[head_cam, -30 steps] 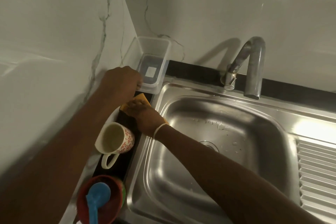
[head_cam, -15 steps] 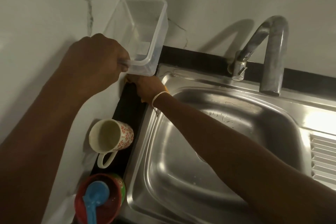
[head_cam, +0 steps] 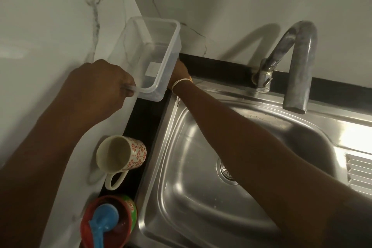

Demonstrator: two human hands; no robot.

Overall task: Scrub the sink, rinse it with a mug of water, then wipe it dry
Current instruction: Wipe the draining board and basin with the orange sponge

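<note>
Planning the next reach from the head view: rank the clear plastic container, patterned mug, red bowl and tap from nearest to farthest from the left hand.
1. Clear plastic container: gripped at its rim by the left hand.
2. Patterned mug: below the hand, on the black ledge.
3. Red bowl: beyond the mug, bottom edge.
4. Tap: far right, behind the sink.

At the right of the frame, the sink [head_cam: 201,197] and tap [head_cam: 298,62] are shiny brushed metal. Upper left, the box [head_cam: 159,50] is clear smooth plastic. The wall [head_cam: 50,16] is glossy marble-look; lower left, the mug [head_cam: 128,155] is glazed.
</note>
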